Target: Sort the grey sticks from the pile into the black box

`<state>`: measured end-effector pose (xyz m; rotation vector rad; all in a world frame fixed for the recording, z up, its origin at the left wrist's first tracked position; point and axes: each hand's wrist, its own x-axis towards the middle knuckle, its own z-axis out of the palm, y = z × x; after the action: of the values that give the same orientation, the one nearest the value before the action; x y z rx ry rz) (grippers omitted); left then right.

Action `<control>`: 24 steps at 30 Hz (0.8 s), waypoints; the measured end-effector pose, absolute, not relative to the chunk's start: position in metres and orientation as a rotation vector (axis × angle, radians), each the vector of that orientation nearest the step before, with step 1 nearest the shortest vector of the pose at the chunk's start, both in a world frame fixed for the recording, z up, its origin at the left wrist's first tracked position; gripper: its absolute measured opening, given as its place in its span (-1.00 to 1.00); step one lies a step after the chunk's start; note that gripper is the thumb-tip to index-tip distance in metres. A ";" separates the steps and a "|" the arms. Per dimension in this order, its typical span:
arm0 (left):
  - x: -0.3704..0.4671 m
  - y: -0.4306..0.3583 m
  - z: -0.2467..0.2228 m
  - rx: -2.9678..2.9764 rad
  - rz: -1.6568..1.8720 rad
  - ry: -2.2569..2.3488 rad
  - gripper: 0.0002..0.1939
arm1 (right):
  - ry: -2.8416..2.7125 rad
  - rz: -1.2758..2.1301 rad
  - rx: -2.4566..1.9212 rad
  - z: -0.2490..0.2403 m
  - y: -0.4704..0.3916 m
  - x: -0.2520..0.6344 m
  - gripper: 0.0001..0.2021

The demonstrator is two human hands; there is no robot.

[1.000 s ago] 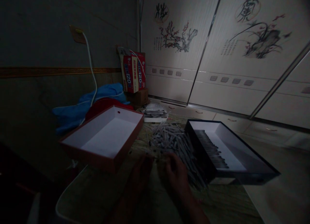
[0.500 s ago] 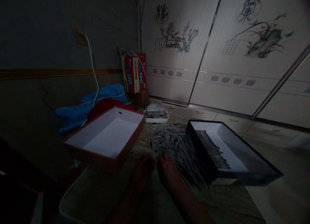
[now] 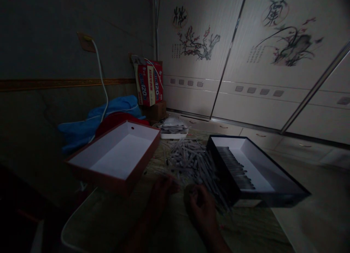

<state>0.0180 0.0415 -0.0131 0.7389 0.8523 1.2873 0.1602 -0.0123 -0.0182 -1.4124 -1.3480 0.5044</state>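
Note:
In dim light, my left hand (image 3: 164,189) is low over the table with its fingers drawn together. A faint pale streak shows at its fingertips, too blurred to name. My right hand (image 3: 202,203) is curled a short way to the right, thumb against fingers; whatever it pinches is hidden. Just beyond both hands lies a loose pile of slim greyish sticks (image 3: 191,160). To its right, a dark-walled box (image 3: 276,199) with a white inside holds a row of thin dark sticks (image 3: 236,169) along its left side.
A red-brown box with a white inside (image 3: 117,150) stands at the left. Behind the pile is a white tray (image 3: 173,135) of more slim pieces. Further back are blue cloth (image 3: 117,107), red printed cartons (image 3: 150,83) and a white cable (image 3: 101,74). The table's rounded edge (image 3: 64,227) is near left.
My hands have moved apart. The right has shifted right and nearer to me and turned, its fingers now curled. The view has swung slightly to the right.

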 end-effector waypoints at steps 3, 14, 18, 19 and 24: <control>0.018 0.040 -0.012 0.794 1.267 0.877 -0.80 | -1.362 0.532 -1.420 -0.023 -0.009 0.160 -0.89; 0.020 0.041 -0.011 0.810 1.229 0.904 -0.78 | -1.397 0.584 -1.398 -0.027 -0.008 0.163 -0.85; 0.020 0.039 -0.008 0.826 1.219 0.918 -0.76 | -1.399 0.608 -1.413 -0.031 -0.007 0.163 -0.86; 0.020 0.039 -0.007 0.834 1.217 0.925 -0.76 | -1.400 0.607 -1.413 -0.031 -0.007 0.163 -0.86; 0.019 0.039 -0.009 0.832 1.201 0.940 -0.76 | -1.363 0.612 -1.401 -0.031 -0.007 0.163 -0.85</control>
<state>0.0189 0.0391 -0.0092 0.8322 0.9404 1.2006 0.1633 -0.0073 -0.0314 -1.4011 -1.3629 0.6123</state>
